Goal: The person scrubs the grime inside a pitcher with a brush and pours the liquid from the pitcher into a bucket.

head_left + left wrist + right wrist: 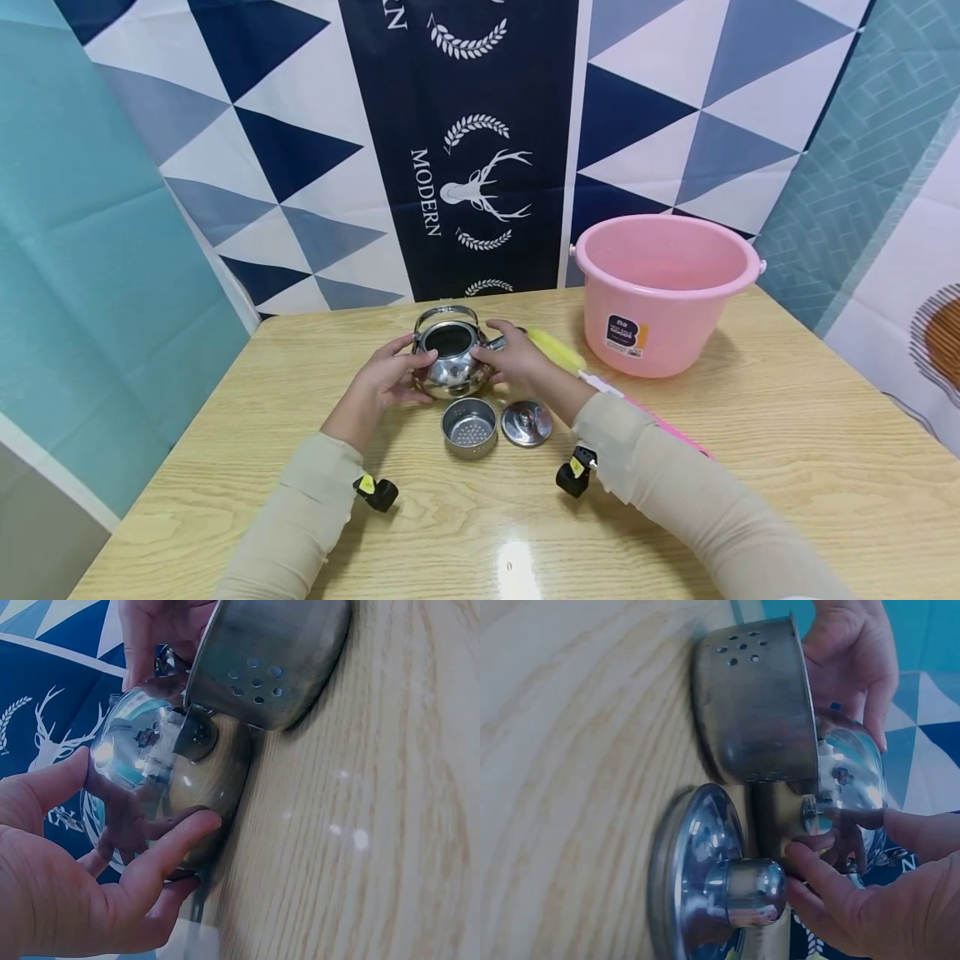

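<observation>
A shiny steel teapot [453, 379] with an upright hoop handle and no lid stands toward the back of the table. My left hand [388, 375] holds its left side, thumb near the rim and fingers spread low on the body, as the left wrist view shows. On the other side my right hand [519, 358] grips the teapot by the spout, thumb at the rim. In front of it sits a perforated steel strainer basket [469, 452]. To the basket's right lies the round steel lid [527, 423], its knob [757, 891] on top.
A large pink bucket [660, 333] stands at the back right of the wooden table [420, 533]. A brush with a yellow head [555, 350] and a pink handle [671, 427] lies beyond the right forearm, partly behind it. A patterned curtain [480, 100] hangs behind the table.
</observation>
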{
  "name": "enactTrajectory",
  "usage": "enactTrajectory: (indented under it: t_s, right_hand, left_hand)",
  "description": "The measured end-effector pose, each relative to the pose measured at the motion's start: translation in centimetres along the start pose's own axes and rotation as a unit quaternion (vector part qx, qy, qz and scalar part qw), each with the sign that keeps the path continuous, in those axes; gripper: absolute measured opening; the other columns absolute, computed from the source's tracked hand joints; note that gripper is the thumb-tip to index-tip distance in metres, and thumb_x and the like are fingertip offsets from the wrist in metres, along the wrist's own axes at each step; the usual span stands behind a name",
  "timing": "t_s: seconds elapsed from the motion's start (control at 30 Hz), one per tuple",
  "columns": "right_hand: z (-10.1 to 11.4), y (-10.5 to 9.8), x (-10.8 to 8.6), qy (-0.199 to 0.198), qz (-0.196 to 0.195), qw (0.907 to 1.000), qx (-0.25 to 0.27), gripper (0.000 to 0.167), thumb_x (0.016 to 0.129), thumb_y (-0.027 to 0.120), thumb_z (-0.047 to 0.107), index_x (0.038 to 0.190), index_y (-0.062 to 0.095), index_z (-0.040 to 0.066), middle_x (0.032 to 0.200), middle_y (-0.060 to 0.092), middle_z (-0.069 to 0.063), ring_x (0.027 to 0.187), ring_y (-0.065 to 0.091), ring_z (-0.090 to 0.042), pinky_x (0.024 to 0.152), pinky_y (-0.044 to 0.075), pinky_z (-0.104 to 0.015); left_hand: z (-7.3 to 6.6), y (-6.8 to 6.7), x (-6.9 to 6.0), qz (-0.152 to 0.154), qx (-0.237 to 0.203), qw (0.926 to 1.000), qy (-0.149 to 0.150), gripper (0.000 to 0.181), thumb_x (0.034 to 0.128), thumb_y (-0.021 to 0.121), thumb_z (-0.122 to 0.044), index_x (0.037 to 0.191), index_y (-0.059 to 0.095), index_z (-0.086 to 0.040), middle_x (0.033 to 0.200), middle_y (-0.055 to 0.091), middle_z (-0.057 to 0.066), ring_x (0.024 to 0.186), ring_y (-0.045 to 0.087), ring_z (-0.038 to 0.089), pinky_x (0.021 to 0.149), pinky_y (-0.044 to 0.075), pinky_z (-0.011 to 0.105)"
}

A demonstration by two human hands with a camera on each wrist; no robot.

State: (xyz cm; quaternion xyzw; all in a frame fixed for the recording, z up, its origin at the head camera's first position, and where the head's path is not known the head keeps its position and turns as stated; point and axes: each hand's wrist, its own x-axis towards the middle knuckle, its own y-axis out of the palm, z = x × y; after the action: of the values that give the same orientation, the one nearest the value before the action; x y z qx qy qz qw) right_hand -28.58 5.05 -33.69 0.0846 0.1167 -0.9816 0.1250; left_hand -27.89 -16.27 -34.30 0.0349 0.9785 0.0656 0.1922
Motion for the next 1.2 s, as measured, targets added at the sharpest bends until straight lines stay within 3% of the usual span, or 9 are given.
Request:
enactTrajectory:
  t_s: [0.2, 0.43, 0.6, 0.97, 1.2]
  right_hand:
    - [0.4, -0.1, 0.5, 0.016, 0.006, 0.9999, 0.002, 0.056, 0.099, 0.06, 0.015, 0.148, 0.036, 0.005, 0.13, 0.047, -0.029, 0.081, 0.063, -0.03, 0.078, 0.06, -0.045]
    - [0.9, -0.6, 0.7, 0.024, 0.008, 0.9997, 0.007, 0.055, 0.099, 0.059, 0.016, 0.148, 0.037, 0.004, 0.143, 0.038, -0.029, 0.096, 0.062, -0.041, 0.078, 0.06, -0.047]
    - [1.3, -0.9, 0.4, 0.026, 0.012, 0.9996, 0.009, 0.056, 0.099, 0.059, 0.016, 0.149, 0.036, 0.004, 0.14, 0.04, -0.03, 0.091, 0.063, -0.038, 0.08, 0.059, -0.049]
    - [2.7, -1.8, -0.3, 0.003, 0.001, 1.0, 0.009, 0.053, 0.098, 0.06, 0.015, 0.146, 0.039, 0.004, 0.115, 0.05, -0.023, 0.087, 0.058, -0.027, 0.087, 0.055, -0.053]
    - [3.9, -2.4, -1.2, -0.008, 0.013, 0.9999, -0.001, 0.055, 0.099, 0.06, 0.017, 0.147, 0.038, 0.005, 0.113, 0.056, -0.022, 0.091, 0.062, -0.028, 0.082, 0.059, -0.047]
  left_hand:
    - [0.0, 0.2, 0.0, 0.002, 0.0, 1.0, 0.006, 0.074, 0.0932, 0.067, -0.009, 0.155, 0.026, -0.017, 0.144, 0.037, 0.027, 0.128, 0.043, 0.045, 0.084, 0.052, 0.062]
    - [-0.3, 0.6, 0.4, -0.001, -0.003, 1.0, 0.009, 0.076, 0.0931, 0.067, -0.011, 0.156, 0.024, -0.014, 0.144, 0.036, 0.028, 0.128, 0.043, 0.046, 0.075, 0.057, 0.057]
    - [-0.5, 0.8, 0.3, -0.002, -0.003, 1.0, 0.008, 0.076, 0.0918, 0.068, -0.009, 0.155, 0.027, -0.016, 0.144, 0.037, 0.027, 0.126, 0.045, 0.045, 0.07, 0.059, 0.054]
    - [-1.6, 1.6, -0.9, -0.008, -0.037, 0.9991, 0.017, 0.074, 0.0901, 0.071, -0.012, 0.153, 0.032, -0.018, 0.152, 0.027, 0.019, 0.131, 0.036, 0.047, 0.086, 0.05, 0.062]
    - [-2.6, 2.3, -1.9, -0.025, -0.036, 0.9986, 0.03, 0.07, 0.0908, 0.069, -0.017, 0.151, 0.034, -0.016, 0.152, 0.025, 0.015, 0.134, 0.03, 0.046, 0.083, 0.052, 0.063]
